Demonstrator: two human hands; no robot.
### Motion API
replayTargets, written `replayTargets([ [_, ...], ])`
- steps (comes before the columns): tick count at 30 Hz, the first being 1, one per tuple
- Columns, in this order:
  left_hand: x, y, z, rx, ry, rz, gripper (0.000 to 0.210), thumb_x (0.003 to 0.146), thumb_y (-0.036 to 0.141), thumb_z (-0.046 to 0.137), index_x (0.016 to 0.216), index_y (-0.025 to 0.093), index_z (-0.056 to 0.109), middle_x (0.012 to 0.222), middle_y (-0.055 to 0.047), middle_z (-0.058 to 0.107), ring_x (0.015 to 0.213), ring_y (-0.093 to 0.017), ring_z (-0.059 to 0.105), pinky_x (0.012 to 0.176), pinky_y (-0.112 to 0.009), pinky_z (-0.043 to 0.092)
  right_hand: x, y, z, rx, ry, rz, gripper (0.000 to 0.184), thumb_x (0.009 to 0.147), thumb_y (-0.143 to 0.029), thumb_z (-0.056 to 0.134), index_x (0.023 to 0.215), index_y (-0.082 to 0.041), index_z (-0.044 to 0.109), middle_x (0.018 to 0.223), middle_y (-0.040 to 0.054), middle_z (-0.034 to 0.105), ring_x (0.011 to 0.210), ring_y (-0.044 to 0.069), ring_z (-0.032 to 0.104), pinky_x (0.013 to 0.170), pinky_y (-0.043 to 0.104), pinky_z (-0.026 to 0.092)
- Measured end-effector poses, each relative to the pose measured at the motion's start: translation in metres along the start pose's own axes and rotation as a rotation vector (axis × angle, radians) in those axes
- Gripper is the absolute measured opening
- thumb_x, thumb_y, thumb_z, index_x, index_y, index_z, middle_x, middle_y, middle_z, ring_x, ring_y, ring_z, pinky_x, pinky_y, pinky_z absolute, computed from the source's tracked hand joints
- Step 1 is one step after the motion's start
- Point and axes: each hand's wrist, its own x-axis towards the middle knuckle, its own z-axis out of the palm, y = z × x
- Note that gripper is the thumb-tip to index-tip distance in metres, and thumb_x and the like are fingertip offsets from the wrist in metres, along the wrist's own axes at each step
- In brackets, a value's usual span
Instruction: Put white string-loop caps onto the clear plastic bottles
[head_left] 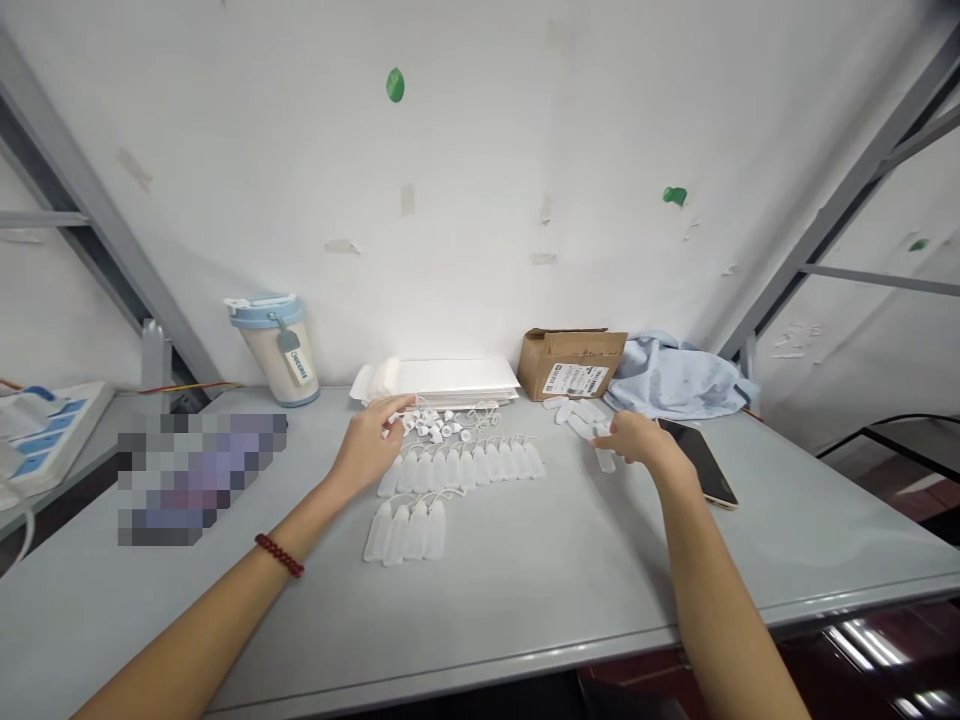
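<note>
My left hand reaches to the left side of a pile of small white caps, its thumb and index finger apart; whether a fingertip touches a cap I cannot tell. My right hand is closed, with fingertips on a small translucent plastic piece, at the front of a loose heap of similar pieces. Between the hands lies a long row of translucent, flat bottle-shaped pieces with thin white cord loops. A shorter row of the same looped pieces lies nearer me.
Behind the caps sits a stack of white padded sheets. A cardboard box, light blue cloth and dark phone-like device are at right. A lidded tumbler, a blurred purple item and a power strip are at left.
</note>
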Motion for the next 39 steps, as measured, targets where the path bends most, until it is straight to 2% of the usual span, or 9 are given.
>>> replayTargets([
  [8,-0.01,0.022,-0.003,-0.101,0.137,-0.051,0.024,0.078,0.033,0.054,0.087,0.017,0.068,0.089,-0.005,0.071,0.074,-0.017,0.06,0.068,-0.027,0.047,-0.004,-0.012,0.004,0.015,0.034,-0.023,0.023,0.074,-0.028,0.059,0.09,-0.012,0.062,0.067,0.009,0.064,0.067,0.023,0.063,0.055,0.029,0.04],
  [14,-0.015,0.033,-0.007,-0.192,0.089,-0.111,0.024,0.081,0.037,0.054,0.087,0.018,0.067,0.089,-0.003,0.07,0.076,-0.016,0.058,0.065,-0.026,0.044,-0.01,-0.014,0.0,0.17,0.081,-0.117,0.035,0.077,-0.029,0.058,0.105,-0.009,0.055,0.065,0.0052,0.063,0.058,0.017,0.059,0.052,0.025,0.039],
  [17,-0.017,0.04,-0.009,-0.217,0.044,-0.088,0.023,0.082,0.038,0.052,0.084,0.019,0.066,0.09,-0.003,0.067,0.081,-0.017,0.057,0.065,-0.025,0.043,-0.017,-0.024,-0.002,0.359,0.09,-0.263,0.034,0.082,-0.037,0.052,0.105,-0.012,0.053,0.057,-0.0012,0.057,0.049,0.011,0.052,0.047,0.021,0.037],
  [19,-0.02,0.045,-0.008,-0.212,0.028,-0.059,0.023,0.083,0.038,0.052,0.083,0.02,0.066,0.093,-0.003,0.064,0.081,-0.017,0.056,0.065,-0.025,0.043,-0.024,-0.036,0.0,0.61,0.098,-0.426,0.033,0.081,-0.041,0.052,0.1,-0.013,0.055,0.052,-0.0043,0.051,0.044,0.01,0.047,0.044,0.021,0.036],
  [22,-0.025,0.054,-0.005,-0.194,-0.027,-0.031,0.022,0.084,0.036,0.05,0.085,0.021,0.066,0.096,-0.003,0.059,0.08,-0.016,0.055,0.064,-0.025,0.043,-0.038,-0.062,0.012,0.848,0.097,-0.612,0.031,0.079,-0.042,0.055,0.092,-0.014,0.056,0.059,-0.0018,0.055,0.049,0.01,0.048,0.045,0.021,0.038],
  [24,-0.028,0.059,-0.004,-0.216,-0.101,-0.01,0.022,0.085,0.034,0.048,0.086,0.021,0.066,0.096,-0.003,0.059,0.08,-0.016,0.056,0.065,-0.025,0.044,-0.047,-0.08,0.024,0.85,0.106,-0.695,0.028,0.08,-0.041,0.055,0.09,-0.015,0.056,0.065,0.0006,0.06,0.053,0.011,0.051,0.048,0.022,0.04],
  [29,-0.033,0.067,-0.004,-0.32,-0.25,-0.011,0.021,0.084,0.031,0.048,0.081,0.02,0.065,0.088,-0.002,0.066,0.082,-0.017,0.058,0.07,-0.027,0.045,-0.071,-0.11,0.052,0.656,0.285,-0.912,0.021,0.085,-0.034,0.053,0.1,-0.018,0.053,0.074,0.0018,0.062,0.053,0.011,0.051,0.053,0.024,0.042],
  [35,-0.032,0.066,-0.001,-0.553,-0.385,-0.242,0.015,0.075,0.029,0.059,0.082,0.017,0.065,0.08,-0.002,0.068,0.076,-0.017,0.063,0.071,-0.027,0.048,-0.085,-0.117,0.065,0.574,0.347,-1.047,0.025,0.087,-0.029,0.053,0.109,-0.02,0.046,0.082,0.0031,0.063,0.056,0.012,0.056,0.054,0.023,0.042],
  [39,-0.031,0.066,0.001,-0.582,-0.401,-0.292,0.011,0.071,0.026,0.06,0.075,0.016,0.063,0.07,-0.001,0.066,0.071,-0.016,0.062,0.067,-0.027,0.048,-0.087,-0.118,0.069,0.576,0.346,-1.067,0.026,0.087,-0.03,0.054,0.109,-0.019,0.046,0.075,0.0022,0.063,0.057,0.013,0.056,0.053,0.023,0.041],
])
